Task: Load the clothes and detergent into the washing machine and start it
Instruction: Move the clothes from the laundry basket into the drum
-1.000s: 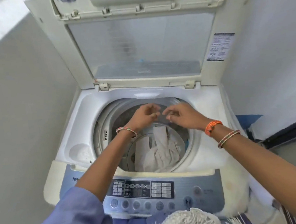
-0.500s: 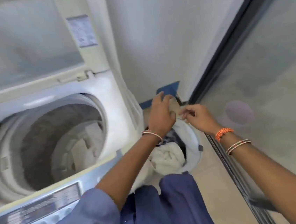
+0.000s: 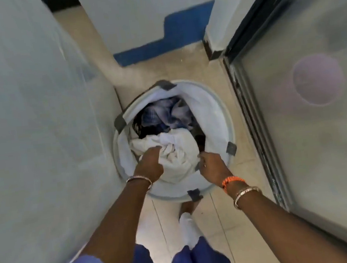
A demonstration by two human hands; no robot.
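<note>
A round white laundry basket with grey tabs stands on the floor below me. A crumpled white cloth lies on top inside it, with a blue checked garment behind it and something dark underneath. My left hand reaches into the basket and grips the white cloth at its left side. My right hand has its fingers curled at the cloth's right edge, close to the basket rim. The washing machine's white side fills the left; its drum and panel are out of view.
A frosted glass sliding door in a dark frame runs along the right. The basket sits in a narrow strip of beige tiled floor between machine and door. A white wall with a blue patch closes the far end. My foot stands just before the basket.
My view swung from the washer drum down to the basket on the floor. Both hands dropped from above the basket into it, and the left took hold of the white cloth.
</note>
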